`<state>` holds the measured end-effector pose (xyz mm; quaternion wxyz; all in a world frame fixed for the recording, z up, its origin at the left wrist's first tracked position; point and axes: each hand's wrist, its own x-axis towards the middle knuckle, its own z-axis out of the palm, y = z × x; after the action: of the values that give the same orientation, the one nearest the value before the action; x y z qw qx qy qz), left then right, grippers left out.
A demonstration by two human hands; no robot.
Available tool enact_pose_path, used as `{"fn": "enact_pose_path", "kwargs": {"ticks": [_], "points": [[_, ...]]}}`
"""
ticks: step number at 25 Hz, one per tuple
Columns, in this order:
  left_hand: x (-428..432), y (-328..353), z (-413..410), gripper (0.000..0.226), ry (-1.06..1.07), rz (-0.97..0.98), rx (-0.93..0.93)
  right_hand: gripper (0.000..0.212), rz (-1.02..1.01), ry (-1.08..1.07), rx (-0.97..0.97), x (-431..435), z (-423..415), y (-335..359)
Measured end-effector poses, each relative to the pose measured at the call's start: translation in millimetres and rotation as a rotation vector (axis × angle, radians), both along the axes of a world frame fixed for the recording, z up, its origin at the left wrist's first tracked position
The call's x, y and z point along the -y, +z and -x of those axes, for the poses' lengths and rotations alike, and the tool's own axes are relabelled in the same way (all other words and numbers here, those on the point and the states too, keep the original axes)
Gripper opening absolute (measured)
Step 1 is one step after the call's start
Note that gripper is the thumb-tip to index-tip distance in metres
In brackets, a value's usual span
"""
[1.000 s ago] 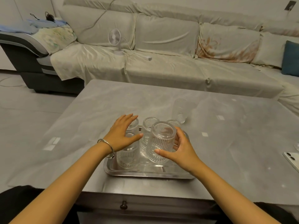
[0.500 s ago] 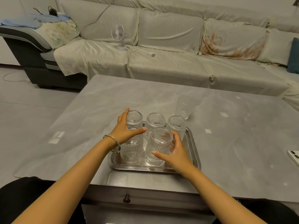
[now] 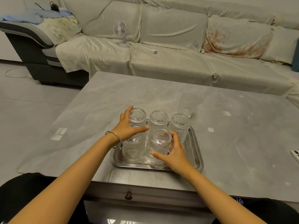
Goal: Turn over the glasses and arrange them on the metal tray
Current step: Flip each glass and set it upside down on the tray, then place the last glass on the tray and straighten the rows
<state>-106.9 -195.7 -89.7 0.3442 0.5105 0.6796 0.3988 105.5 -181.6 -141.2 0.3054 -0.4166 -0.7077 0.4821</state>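
Observation:
A metal tray (image 3: 196, 152) lies near the table's front edge. Several ribbed clear glasses stand upside down on it: three in the back row (image 3: 137, 116) (image 3: 159, 119) (image 3: 179, 126) and two in front. My right hand (image 3: 177, 151) is wrapped around the front middle glass (image 3: 160, 143), which rests on the tray. My left hand (image 3: 127, 127) lies spread above the front left glass (image 3: 133, 148), fingertips against the back left glass, gripping nothing. One more glass (image 3: 187, 103) stands on the table just behind the tray's right corner.
The tray's front right corner is bare. A phone (image 3: 295, 155) lies at the table's right edge. A drawer knob (image 3: 128, 195) sits below the front edge. Behind the table is a covered sofa (image 3: 178, 62) with a small white fan (image 3: 120, 29).
My right hand has lowered the upside-down glass from above the tray onto its front row beside the front left glass. My left hand has stayed over the left glasses.

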Motion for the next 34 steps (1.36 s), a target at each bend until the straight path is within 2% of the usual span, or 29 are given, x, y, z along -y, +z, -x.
{"fn": "enact_pose_path", "kwargs": {"ticks": [6, 9, 13, 16, 18, 23, 27, 34], "points": [[0, 1, 1, 0.103, -0.009, 0.007, 0.004, 0.085, -0.034, 0.038, -0.009, 1, -2, 10], [-7, 9, 5, 0.100, -0.015, 0.010, -0.022, 0.076, -0.116, 0.030, -0.073, 0, -6, 34], [-33, 32, 2, 0.088, -0.046, -0.058, -0.143, 0.057, -0.225, -0.065, -0.230, -28, -17, 74], [-66, 51, -10, 0.085, -0.110, -0.102, -0.296, 0.049, -0.214, -0.179, -0.278, -70, -28, 89], [-92, 59, -23, 0.086, -0.164, -0.112, -0.403, 0.043, -0.165, -0.278, -0.278, -100, -37, 89], [-154, 61, -65, 0.091, -0.321, -0.032, -0.496, 0.036, 0.108, -0.436, -0.282, -160, -58, 65], [-193, 50, -92, 0.096, -0.383, 0.054, -0.498, 0.049, 0.321, -0.410, -0.319, -180, -63, 41], [-233, 24, -126, 0.097, -0.352, 0.083, -0.455, 0.050, 0.458, -0.342, -0.462, -194, -69, 24]]}}
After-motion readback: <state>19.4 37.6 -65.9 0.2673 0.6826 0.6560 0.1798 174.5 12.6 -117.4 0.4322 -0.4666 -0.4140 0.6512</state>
